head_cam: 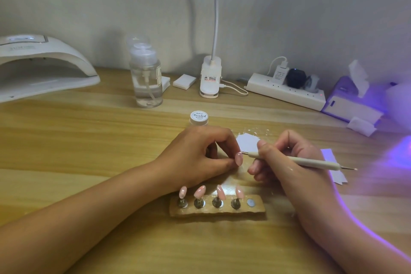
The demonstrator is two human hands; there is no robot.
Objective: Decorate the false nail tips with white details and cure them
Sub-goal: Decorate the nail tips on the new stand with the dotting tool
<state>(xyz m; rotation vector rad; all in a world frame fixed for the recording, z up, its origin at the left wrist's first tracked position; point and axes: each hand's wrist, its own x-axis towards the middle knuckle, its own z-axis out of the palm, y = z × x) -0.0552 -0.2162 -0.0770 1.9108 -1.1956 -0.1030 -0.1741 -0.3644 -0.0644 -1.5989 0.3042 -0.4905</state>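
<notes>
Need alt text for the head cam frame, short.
A person's left hand pinches a pink nail tip while the right hand holds a pen whose point meets it, above a wooden table. Nearer the camera, a stand carries four more pink tips and one empty spot; a white curing lamp sits far left.

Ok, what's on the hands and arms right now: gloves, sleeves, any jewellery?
Nothing worn. The left hand and right hand are bare: no gloves, no rings in view. Both forearms show bare to the frame edge: no sleeves, watch or bracelet. A violet glow edges the right forearm.
</notes>
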